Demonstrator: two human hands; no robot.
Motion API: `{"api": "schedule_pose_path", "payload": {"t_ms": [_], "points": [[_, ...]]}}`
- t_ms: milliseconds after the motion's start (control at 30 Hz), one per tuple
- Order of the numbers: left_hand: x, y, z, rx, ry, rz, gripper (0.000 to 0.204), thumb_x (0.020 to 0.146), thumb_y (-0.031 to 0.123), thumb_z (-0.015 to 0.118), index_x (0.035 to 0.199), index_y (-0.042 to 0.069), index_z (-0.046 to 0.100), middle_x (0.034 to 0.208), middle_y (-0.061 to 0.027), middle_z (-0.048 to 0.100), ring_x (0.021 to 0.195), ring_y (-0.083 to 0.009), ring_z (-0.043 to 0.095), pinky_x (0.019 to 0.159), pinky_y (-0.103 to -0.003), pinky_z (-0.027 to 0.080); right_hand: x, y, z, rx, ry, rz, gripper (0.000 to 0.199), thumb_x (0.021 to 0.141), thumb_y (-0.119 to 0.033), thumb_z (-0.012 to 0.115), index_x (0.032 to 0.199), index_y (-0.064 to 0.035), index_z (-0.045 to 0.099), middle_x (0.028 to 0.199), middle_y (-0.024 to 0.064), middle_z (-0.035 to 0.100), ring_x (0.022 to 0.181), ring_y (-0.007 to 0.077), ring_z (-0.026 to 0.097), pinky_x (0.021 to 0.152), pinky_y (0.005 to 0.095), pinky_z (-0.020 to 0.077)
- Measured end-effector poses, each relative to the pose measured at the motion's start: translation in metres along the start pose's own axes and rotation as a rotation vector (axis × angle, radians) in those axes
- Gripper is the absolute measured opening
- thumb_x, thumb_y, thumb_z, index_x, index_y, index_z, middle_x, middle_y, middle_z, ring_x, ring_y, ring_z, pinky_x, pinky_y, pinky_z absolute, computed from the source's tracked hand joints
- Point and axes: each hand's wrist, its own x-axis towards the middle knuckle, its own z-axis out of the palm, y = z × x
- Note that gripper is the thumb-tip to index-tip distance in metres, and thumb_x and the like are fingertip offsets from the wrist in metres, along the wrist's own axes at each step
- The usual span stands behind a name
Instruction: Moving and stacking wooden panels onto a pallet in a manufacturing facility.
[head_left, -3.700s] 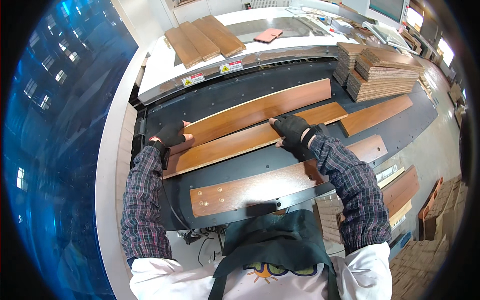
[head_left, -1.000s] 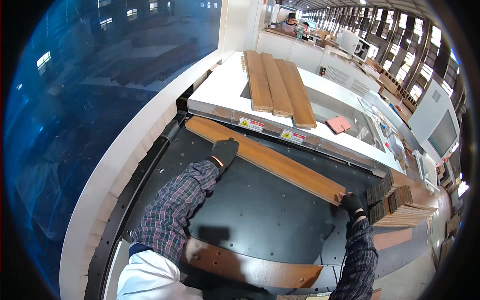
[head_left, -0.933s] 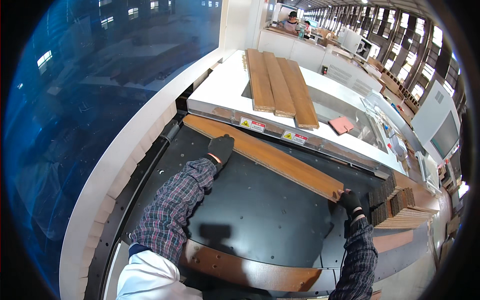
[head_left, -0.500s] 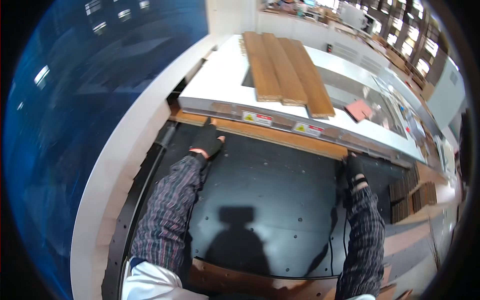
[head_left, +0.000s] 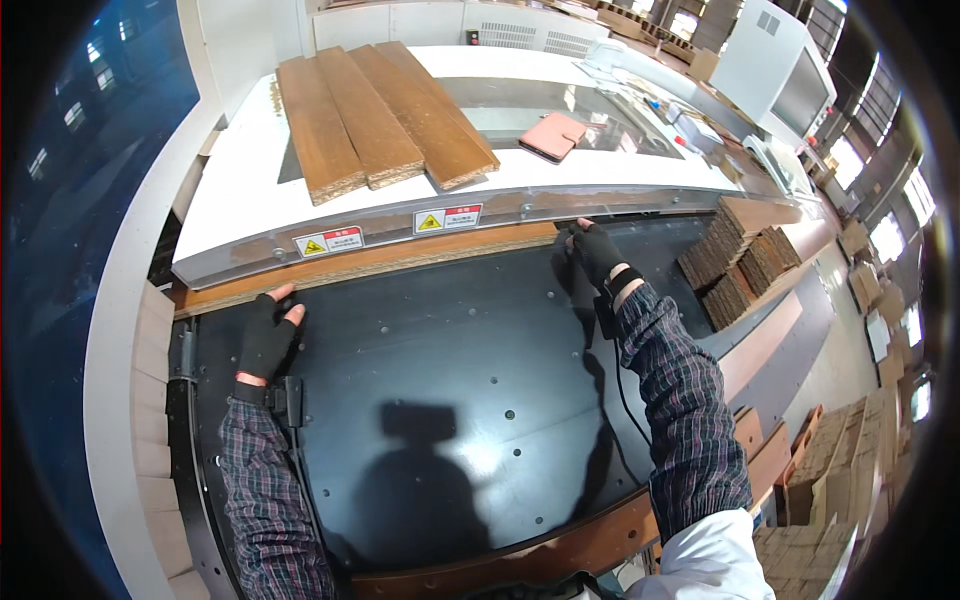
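Observation:
A long brown wooden board (head_left: 430, 247) lies on the black perforated machine table (head_left: 430, 370), partly under the front edge of the white machine bed. My left hand (head_left: 268, 338), in a black fingerless glove, is open near the board's left part. Its index fingertip meets the board's front edge and its thumb is held apart. At the board's right end is my right hand (head_left: 598, 255), also gloved, with finger and thumb extended and apart beside that end. Neither hand wraps round the board. Its rear edge is hidden under the machine.
Three brown boards (head_left: 375, 120) and a pink phone case (head_left: 553, 136) rest on the white bed (head_left: 235, 195). Stacked wood strips (head_left: 735, 255) stand at the table's right. A blue panel (head_left: 90, 250) borders the left, a monitor (head_left: 790, 75) the far right.
My view has turned to the right, so the machine and boards appear farther left. Both hands stay by the same board, the left at its front edge, the right at its right end.

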Motion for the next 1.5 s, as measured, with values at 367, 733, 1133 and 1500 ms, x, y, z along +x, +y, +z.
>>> {"api": "schedule_pose_path", "payload": {"t_ms": [367, 733, 1133, 1500], "points": [[0.001, 0.010, -0.012, -0.208, -0.249, 0.003, 0.038, 0.093, 0.020, 0.066, 0.127, 0.002, 0.063, 0.114, -0.0119, 0.068, 0.106, -0.0213, 0.063, 0.095, -0.032, 0.048, -0.001, 0.004, 0.054, -0.142, 0.102, 0.020, 0.024, 0.088, -0.001, 0.053, 0.113, -0.0017, 0.052, 0.079, 0.0063, 0.060, 0.074, 0.0157, 0.060, 0.067, 0.0264, 0.0470], [0.024, 0.002, 0.000, -0.129, -0.085, 0.026, 0.032, 0.103, 0.024, 0.049, 0.113, 0.004, 0.072, 0.107, -0.0121, 0.073, 0.101, -0.0228, 0.067, 0.090, -0.032, 0.049, -0.046, -0.038, 0.061, -0.733, -0.240, -0.095, 0.015, 0.087, -0.013, 0.063, 0.091, -0.0010, 0.072, 0.091, 0.0124, 0.074, 0.092, 0.0202, 0.069, 0.085, 0.0339, 0.0521], [0.025, -0.005, 0.012, -0.097, 0.000, 0.026, 0.028, 0.100, 0.024, 0.053, 0.107, 0.005, 0.073, 0.106, -0.0136, 0.072, 0.101, -0.0279, 0.067, 0.091, -0.036, 0.050, -0.028, -0.004, 0.116, -0.873, -0.061, -0.278, 0.039, 0.100, -0.038, 0.044, 0.091, -0.0116, 0.072, 0.093, 0.0171, 0.072, 0.095, 0.0344, 0.068, 0.085, 0.0419, 0.0504], [0.033, -0.047, 0.016, 0.058, 0.382, 0.010, 0.019, 0.079, 0.026, 0.070, 0.076, 0.007, 0.070, 0.081, -0.0147, 0.070, 0.079, -0.0349, 0.067, 0.077, -0.046, 0.051, -0.026, -0.002, 0.124, -0.821, 0.013, -0.202, 0.036, 0.101, -0.034, 0.046, 0.093, -0.0104, 0.072, 0.093, 0.0144, 0.072, 0.093, 0.0311, 0.068, 0.084, 0.0402, 0.0503]]}}
